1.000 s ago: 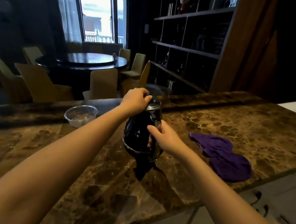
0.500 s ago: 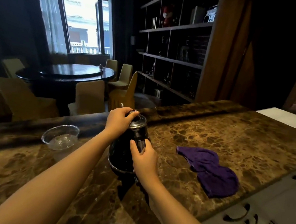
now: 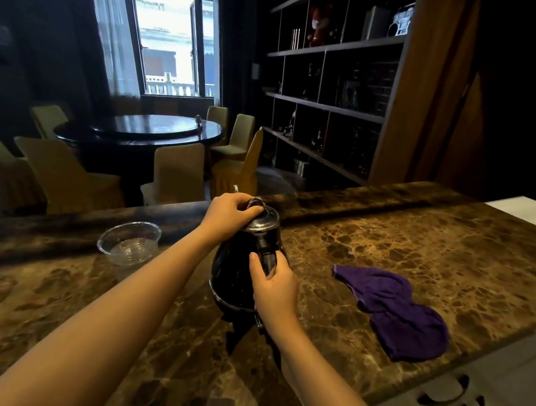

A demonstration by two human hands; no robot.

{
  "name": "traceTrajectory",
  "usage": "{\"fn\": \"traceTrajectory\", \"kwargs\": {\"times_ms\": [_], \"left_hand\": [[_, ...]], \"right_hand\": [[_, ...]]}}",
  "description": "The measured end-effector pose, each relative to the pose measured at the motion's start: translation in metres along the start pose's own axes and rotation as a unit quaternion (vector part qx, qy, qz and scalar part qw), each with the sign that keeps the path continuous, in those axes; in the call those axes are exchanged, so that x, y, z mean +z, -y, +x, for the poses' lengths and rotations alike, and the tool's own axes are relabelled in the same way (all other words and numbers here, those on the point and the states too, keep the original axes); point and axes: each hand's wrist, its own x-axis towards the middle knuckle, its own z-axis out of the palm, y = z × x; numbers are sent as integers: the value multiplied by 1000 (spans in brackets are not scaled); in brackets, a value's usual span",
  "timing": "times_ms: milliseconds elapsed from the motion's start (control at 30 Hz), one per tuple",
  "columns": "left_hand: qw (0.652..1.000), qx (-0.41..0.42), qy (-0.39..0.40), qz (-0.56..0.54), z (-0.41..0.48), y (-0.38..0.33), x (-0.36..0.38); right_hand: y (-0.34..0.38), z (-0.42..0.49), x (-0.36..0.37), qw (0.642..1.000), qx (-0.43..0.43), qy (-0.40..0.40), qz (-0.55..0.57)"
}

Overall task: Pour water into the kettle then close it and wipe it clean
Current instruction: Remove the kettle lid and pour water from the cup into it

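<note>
A dark glossy kettle [image 3: 236, 272] with a metal lid [image 3: 266, 217] stands upright on the brown marble counter [image 3: 404, 250], in the middle of the view. My left hand [image 3: 229, 212] rests on top of the lid, fingers curled around its knob. My right hand [image 3: 272, 286] is wrapped around the kettle's black handle on the near side. A clear plastic cup [image 3: 128, 242] stands to the left of the kettle. A purple cloth [image 3: 394, 310] lies crumpled on the counter to the right.
The counter's raised back ledge [image 3: 360, 196] runs behind the kettle. Its front edge drops to grey drawer fronts [image 3: 471, 399] at lower right. Beyond the counter are a round dark table [image 3: 142, 130], covered chairs and tall shelves [image 3: 332, 77].
The view has tilted upward, showing more of the room. Both hands have stayed on the kettle, the left on the lid and the right on the handle.
</note>
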Motion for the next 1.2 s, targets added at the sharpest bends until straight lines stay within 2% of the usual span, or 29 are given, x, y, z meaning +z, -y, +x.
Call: {"fn": "traceTrajectory", "kwargs": {"times_ms": [467,800,967,1100,1200], "left_hand": [[995,74,-8,58,5,9,-1],[995,51,-32,82,10,5,-2],[991,40,39,118,16,-11,-13],[998,26,-40,39,1,-9,-17],[997,45,-58,29,-14,-11,-24]], "right_hand": [[-5,3,1,1000,6,18,5],[-1,6,-5,1000,11,17,-4],[0,4,-5,1000,14,11,2],[-2,6,-5,1000,10,14,11],[-3,8,-5,1000,13,15,11]]}}
